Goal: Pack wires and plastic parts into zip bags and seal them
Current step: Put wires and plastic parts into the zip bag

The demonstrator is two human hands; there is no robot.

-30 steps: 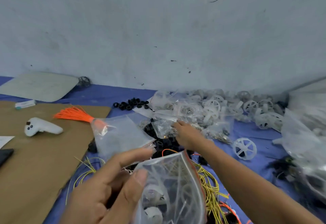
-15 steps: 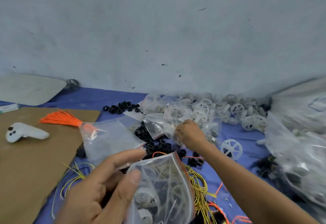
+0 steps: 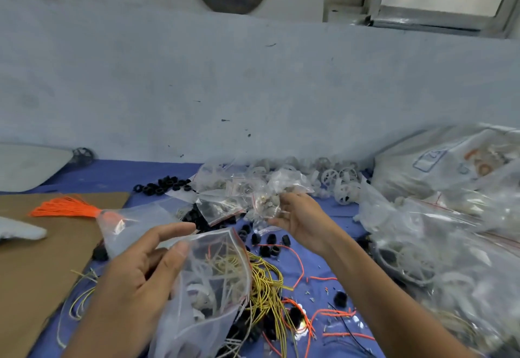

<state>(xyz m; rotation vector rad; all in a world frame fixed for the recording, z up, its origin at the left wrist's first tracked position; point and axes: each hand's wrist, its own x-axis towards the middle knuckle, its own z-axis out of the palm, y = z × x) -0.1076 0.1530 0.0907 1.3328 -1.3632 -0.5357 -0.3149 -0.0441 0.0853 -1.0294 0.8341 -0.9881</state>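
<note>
The left hand (image 3: 135, 281) holds an open zip bag (image 3: 213, 281) of wires, while the right hand (image 3: 298, 217) pinches a small filled bag (image 3: 267, 202).

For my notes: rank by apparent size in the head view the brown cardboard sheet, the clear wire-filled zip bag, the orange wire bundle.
1. Brown cardboard sheet.
2. Clear wire-filled zip bag, though nearness to the camera enlarges it.
3. Orange wire bundle.

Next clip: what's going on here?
A person is packing parts over a blue cloth. The left hand holds a zip bag by its open mouth, with bagged wires and white parts already inside. The right hand grips a small packet beside the packet pile. Loose wires and black rings lie on the cloth.
</note>
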